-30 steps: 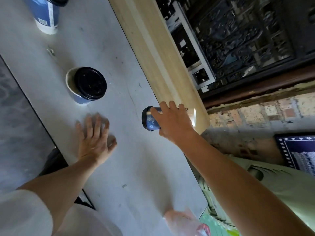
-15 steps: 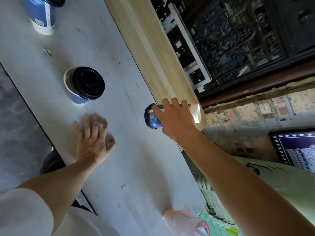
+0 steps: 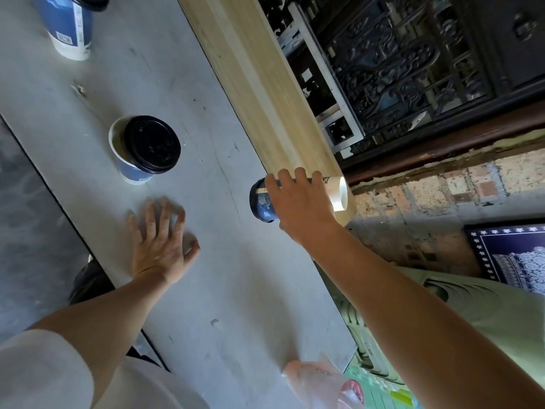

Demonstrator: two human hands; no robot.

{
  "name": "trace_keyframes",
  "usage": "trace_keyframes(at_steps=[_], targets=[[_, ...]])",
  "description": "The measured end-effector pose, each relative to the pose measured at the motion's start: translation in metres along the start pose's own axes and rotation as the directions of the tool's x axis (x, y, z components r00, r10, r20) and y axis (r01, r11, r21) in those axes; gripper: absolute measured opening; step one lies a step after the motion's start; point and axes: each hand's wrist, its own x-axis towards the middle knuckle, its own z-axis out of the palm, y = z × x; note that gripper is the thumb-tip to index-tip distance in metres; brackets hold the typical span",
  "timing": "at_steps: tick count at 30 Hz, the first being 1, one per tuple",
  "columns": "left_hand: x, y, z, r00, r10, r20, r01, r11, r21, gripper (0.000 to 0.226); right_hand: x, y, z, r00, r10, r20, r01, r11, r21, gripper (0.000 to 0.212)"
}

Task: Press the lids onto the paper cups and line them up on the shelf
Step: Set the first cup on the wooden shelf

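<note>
My right hand (image 3: 300, 208) gripped a blue cup (image 3: 264, 205) at the near end of the shelf (image 3: 259, 78). My fingers (image 3: 284, 177) were curled over its side, pressed close together. The cup lay tilted in my grip, with its white base at the end of the shelf and its black lid (image 3: 253, 199) pointing away from the shelf, over the desk (image 3: 221, 290). I could not tell whether the base touched the wood.

My left hand (image 3: 160, 240) lay flat on the desk, well apart from the shelf. It held nothing, and its fingers (image 3: 150, 211) were spread.

A second cup (image 3: 132, 169) stood upright on the desk, farther from the shelf than the held one. Its loose lid (image 3: 153, 144) sat askew towards the shelf, so a crescent of the rim showed open on the side away from the shelf.

A third cup (image 3: 67, 28) stood farther along the desk, well apart from the shelf. The top edge of the view cut off most of its dark top (image 3: 91, 0).

A clear plastic bag (image 3: 321, 382) lay at the desk's near end, past the end of the shelf.
</note>
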Motion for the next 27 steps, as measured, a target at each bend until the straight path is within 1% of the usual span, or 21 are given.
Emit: trace_keyframes(at_steps=[3,5,6,9,10,14,16,18,19,22,27], targets=[[-0.001,0.001,-0.003,1.000,0.004,-0.009,-0.004,1.000,-0.025,0.085,-0.001,-0.001,0.000,1.000,0.012,-0.011,-0.012,1.000,0.021,0.104],[-0.001,0.001,-0.003,1.000,0.004,-0.003,-0.004,1.000,-0.025,0.084,-0.001,0.000,-0.002,1.000,0.004,0.005,-0.004,1.000,0.024,0.107],[0.000,0.001,-0.004,1.000,0.002,0.005,-0.002,1.000,-0.020,0.084,-0.001,0.001,-0.003,1.000,0.000,0.024,0.000,1.000,0.024,0.104],[-0.001,0.000,-0.004,1.000,-0.002,0.020,0.002,1.000,-0.001,0.084,-0.002,0.002,-0.006,0.994,-0.031,0.104,0.031,1.000,0.005,0.085],[-0.001,0.000,-0.004,1.000,0.000,0.020,0.000,1.000,-0.003,0.084,-0.002,0.003,-0.007,0.992,-0.037,0.118,0.037,0.999,0.003,0.082],[0.000,0.000,-0.004,1.000,0.008,0.009,-0.007,1.000,-0.017,0.084,-0.003,0.002,-0.010,0.991,-0.052,0.122,0.053,0.999,0.000,0.080],[0.000,0.000,-0.005,1.000,0.008,0.009,-0.007,1.000,-0.012,0.084,-0.003,0.000,-0.010,0.993,-0.041,0.112,0.040,0.999,0.006,0.086],[-0.001,-0.001,-0.005,1.000,0.005,0.016,-0.005,1.000,-0.007,0.083,-0.001,-0.001,-0.010,0.997,-0.007,0.081,0.006,1.000,0.016,0.100],[-0.001,-0.001,-0.005,1.000,0.004,0.019,-0.004,1.000,-0.005,0.084,-0.001,-0.001,-0.011,0.997,-0.004,0.074,0.002,1.000,0.024,0.102],[0.000,0.000,-0.005,1.000,0.004,0.023,-0.004,1.000,-0.008,0.084,-0.001,-0.001,-0.014,0.993,-0.038,0.112,0.036,0.999,0.024,0.084],[0.000,0.000,-0.004,1.000,0.007,0.026,-0.007,1.000,-0.011,0.083,-0.003,-0.004,-0.018,0.993,-0.028,0.116,0.024,0.999,0.041,0.080]])
